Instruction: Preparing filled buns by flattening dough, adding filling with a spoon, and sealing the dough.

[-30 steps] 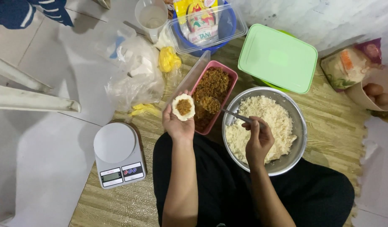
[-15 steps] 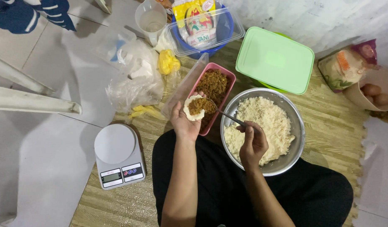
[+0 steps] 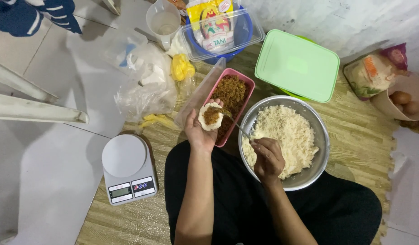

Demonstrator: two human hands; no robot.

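Now the left hand (image 3: pixel 201 131) sits a little nearer the pink tray (image 3: pixel 231 105) than a second ago, and the spoon (image 3: pixel 236 124) has come up out of the steel bowl (image 3: pixel 309 174) to meet it. Its tip rests on the rice patty (image 3: pixel 210 116) cupped in the left palm, where a brown mound of filling already lies, so the filling step looks under way, not finished. The left grip is a shallow cup, fingers curled up around the patty's edge, held above the tray's near end. The right hand (image 3: pixel 268 159) is clenched around the spoon's handle, knuckles up, hovering over the near-left rim of the bowl of white rice. Both forearms reach out from the lap. A white kitchen scale (image 3: pixel 127 168) stands on the mat to the left.
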